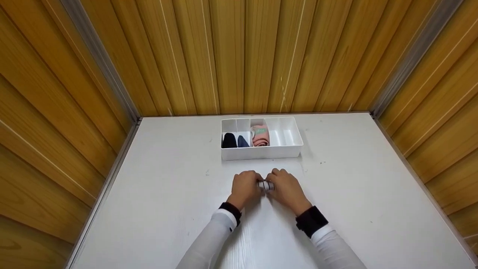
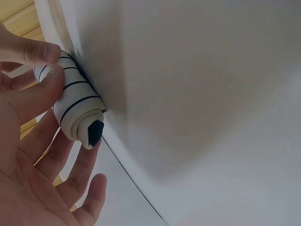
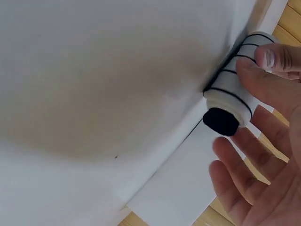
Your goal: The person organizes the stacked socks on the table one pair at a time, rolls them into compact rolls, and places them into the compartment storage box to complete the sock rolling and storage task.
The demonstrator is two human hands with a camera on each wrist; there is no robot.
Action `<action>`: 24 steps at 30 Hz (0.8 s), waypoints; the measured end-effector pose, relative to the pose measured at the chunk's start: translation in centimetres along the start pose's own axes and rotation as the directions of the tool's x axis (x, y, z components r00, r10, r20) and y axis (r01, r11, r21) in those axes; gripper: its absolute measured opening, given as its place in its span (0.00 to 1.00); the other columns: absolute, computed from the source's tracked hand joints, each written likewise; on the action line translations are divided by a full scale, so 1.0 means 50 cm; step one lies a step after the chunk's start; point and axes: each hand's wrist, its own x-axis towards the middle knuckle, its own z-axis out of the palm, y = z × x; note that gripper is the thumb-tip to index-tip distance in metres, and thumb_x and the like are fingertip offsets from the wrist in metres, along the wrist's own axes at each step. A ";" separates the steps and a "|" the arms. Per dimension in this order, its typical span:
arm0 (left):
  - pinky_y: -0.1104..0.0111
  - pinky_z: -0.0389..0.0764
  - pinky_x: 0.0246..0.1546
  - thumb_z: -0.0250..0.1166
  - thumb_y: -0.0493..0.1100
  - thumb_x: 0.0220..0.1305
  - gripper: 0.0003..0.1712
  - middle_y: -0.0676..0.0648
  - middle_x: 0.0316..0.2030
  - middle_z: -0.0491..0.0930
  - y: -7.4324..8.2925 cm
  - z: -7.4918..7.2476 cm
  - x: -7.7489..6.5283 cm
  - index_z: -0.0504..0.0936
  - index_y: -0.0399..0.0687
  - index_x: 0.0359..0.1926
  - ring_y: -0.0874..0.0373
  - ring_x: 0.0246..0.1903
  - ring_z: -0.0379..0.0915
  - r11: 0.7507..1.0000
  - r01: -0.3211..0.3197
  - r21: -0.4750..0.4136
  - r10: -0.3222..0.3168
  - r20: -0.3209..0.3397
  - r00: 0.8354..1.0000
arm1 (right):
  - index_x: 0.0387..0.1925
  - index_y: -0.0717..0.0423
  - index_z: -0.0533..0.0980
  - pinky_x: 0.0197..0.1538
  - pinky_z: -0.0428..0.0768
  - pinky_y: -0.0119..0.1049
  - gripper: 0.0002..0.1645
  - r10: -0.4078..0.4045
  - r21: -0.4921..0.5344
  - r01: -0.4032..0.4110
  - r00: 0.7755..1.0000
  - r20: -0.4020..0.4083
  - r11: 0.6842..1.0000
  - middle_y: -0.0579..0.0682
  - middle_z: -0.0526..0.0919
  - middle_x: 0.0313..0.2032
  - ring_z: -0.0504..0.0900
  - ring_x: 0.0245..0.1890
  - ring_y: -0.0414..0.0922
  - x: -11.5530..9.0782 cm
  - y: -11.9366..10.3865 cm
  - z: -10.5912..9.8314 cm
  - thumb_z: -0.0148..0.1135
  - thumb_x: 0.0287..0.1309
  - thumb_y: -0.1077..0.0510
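A white rolled-up sock [image 1: 266, 185] with thin dark stripes lies across the front of the box, between both hands. My left hand [image 1: 246, 188] grips one end of the roll, thumb on the near side and fingers behind it. The other end is gripped by my right hand [image 1: 286, 189] in the same way. In the left wrist view the sock [image 2: 77, 96] shows its spiralled end with a dark patch inside. From the right wrist, a rounded dark tip fills the opposite end of the sock [image 3: 233, 89]. The fingertips partly hide its middle.
Behind the hands stands a white divided box [image 1: 261, 152]. A black rolled item [image 1: 229, 141], a navy one [image 1: 242, 141] and a pink roll with a green mark [image 1: 260, 135] sit in its left and middle compartments. Wood-patterned panels [image 1: 231, 56] enclose the white table [image 1: 160, 186].
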 end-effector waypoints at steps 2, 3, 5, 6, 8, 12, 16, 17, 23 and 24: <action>0.56 0.79 0.35 0.79 0.50 0.48 0.14 0.56 0.36 0.90 -0.003 -0.001 0.000 0.93 0.59 0.39 0.54 0.38 0.86 1.000 0.003 -0.029 -0.002 0.013 1.000 | 0.34 0.53 0.85 0.33 0.74 0.39 0.17 -0.014 0.001 0.014 1.000 -0.011 1.000 0.45 0.79 0.31 0.75 0.32 0.46 0.000 -0.002 0.003 0.83 0.41 0.55; 0.56 0.79 0.36 0.79 0.50 0.48 0.14 0.56 0.36 0.90 -0.003 -0.002 0.000 0.93 0.58 0.39 0.54 0.38 0.86 0.999 -0.001 -0.035 0.002 0.017 1.000 | 0.34 0.53 0.85 0.33 0.75 0.39 0.17 -0.016 0.001 0.016 1.000 -0.017 1.000 0.45 0.79 0.31 0.76 0.32 0.46 0.001 -0.003 0.005 0.83 0.41 0.55; 0.56 0.79 0.36 0.79 0.50 0.48 0.14 0.56 0.36 0.90 -0.004 -0.003 -0.001 0.93 0.58 0.40 0.54 0.38 0.86 0.999 -0.010 -0.036 0.010 0.019 1.000 | 0.33 0.54 0.86 0.34 0.76 0.40 0.15 -0.017 0.001 0.017 0.999 -0.031 1.000 0.45 0.81 0.31 0.77 0.32 0.47 0.005 -0.004 0.007 0.83 0.41 0.57; 0.55 0.80 0.36 0.79 0.50 0.48 0.15 0.56 0.36 0.90 -0.004 -0.003 -0.001 0.93 0.59 0.40 0.54 0.38 0.86 0.999 -0.014 -0.032 0.015 0.017 1.000 | 0.33 0.54 0.87 0.34 0.77 0.41 0.15 -0.013 0.003 0.013 0.999 -0.036 1.000 0.45 0.81 0.31 0.77 0.32 0.47 0.007 -0.004 0.007 0.83 0.40 0.57; 0.55 0.80 0.37 0.79 0.51 0.48 0.15 0.56 0.36 0.90 -0.003 -0.003 -0.001 0.93 0.60 0.40 0.54 0.38 0.86 1.000 -0.024 -0.001 0.024 0.011 1.000 | 0.32 0.54 0.87 0.34 0.77 0.42 0.14 -0.007 0.007 0.007 0.999 -0.039 1.000 0.45 0.82 0.31 0.78 0.31 0.48 0.010 -0.004 0.008 0.82 0.39 0.58; 0.54 0.79 0.37 0.79 0.50 0.47 0.14 0.56 0.34 0.89 0.000 -0.001 -0.003 0.92 0.62 0.39 0.53 0.36 0.85 0.995 -0.047 0.084 0.047 -0.009 0.999 | 0.31 0.54 0.87 0.34 0.78 0.42 0.13 0.006 0.037 -0.005 1.000 -0.027 0.999 0.44 0.82 0.30 0.78 0.31 0.48 0.013 -0.004 0.008 0.82 0.38 0.60; 0.55 0.78 0.36 0.78 0.48 0.48 0.11 0.54 0.32 0.86 0.004 0.000 -0.005 0.92 0.61 0.36 0.51 0.34 0.83 0.987 -0.066 0.150 0.072 -0.032 0.997 | 0.30 0.52 0.87 0.34 0.78 0.40 0.11 0.017 0.061 -0.016 1.000 -0.013 0.998 0.43 0.81 0.30 0.78 0.31 0.46 0.014 -0.003 0.008 0.80 0.39 0.62; 0.55 0.78 0.36 0.78 0.47 0.48 0.11 0.54 0.32 0.86 0.005 0.001 -0.005 0.92 0.61 0.36 0.51 0.34 0.82 0.986 -0.064 0.152 0.070 -0.035 0.997 | 0.30 0.52 0.88 0.34 0.77 0.39 0.11 0.018 0.064 -0.017 1.000 -0.009 0.998 0.43 0.81 0.30 0.78 0.31 0.46 0.014 -0.003 0.007 0.80 0.40 0.63; 0.55 0.78 0.37 0.77 0.44 0.49 0.11 0.54 0.32 0.87 0.006 0.004 -0.001 0.92 0.62 0.36 0.51 0.35 0.83 0.994 -0.019 0.108 0.021 -0.024 0.999 | 0.33 0.54 0.88 0.36 0.79 0.42 0.12 0.003 0.067 -0.003 1.000 0.000 0.998 0.44 0.83 0.32 0.80 0.33 0.49 0.015 -0.001 0.003 0.78 0.41 0.65; 0.54 0.78 0.37 0.77 0.44 0.49 0.11 0.54 0.33 0.88 0.006 0.005 0.000 0.92 0.62 0.36 0.51 0.35 0.83 0.995 -0.011 0.101 0.013 -0.019 1.000 | 0.33 0.54 0.88 0.35 0.79 0.43 0.13 -0.005 0.055 0.005 1.000 -0.003 0.998 0.45 0.83 0.32 0.80 0.34 0.50 0.016 0.000 0.003 0.79 0.41 0.64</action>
